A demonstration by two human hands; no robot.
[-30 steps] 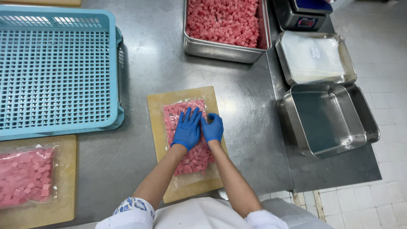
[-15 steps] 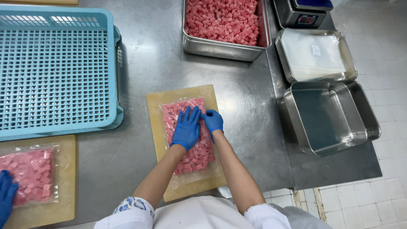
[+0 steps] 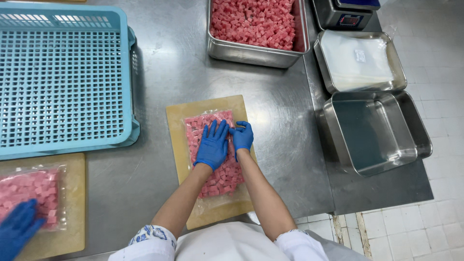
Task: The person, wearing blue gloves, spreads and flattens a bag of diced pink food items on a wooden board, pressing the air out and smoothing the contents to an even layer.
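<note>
On the desk, mid-board, I see the bag of pink cubes lying flat. My left hand is spread, palm down on it; my right hand rests fingers curled at its right edge, gripping nothing that I can make out. Risk as I judge it: pressing hard could burst the film or push cubes toward the bag's mouth, wherever that is. Also the board could slide on the steel. A co-worker's glove works a second bag, well apart.
</note>
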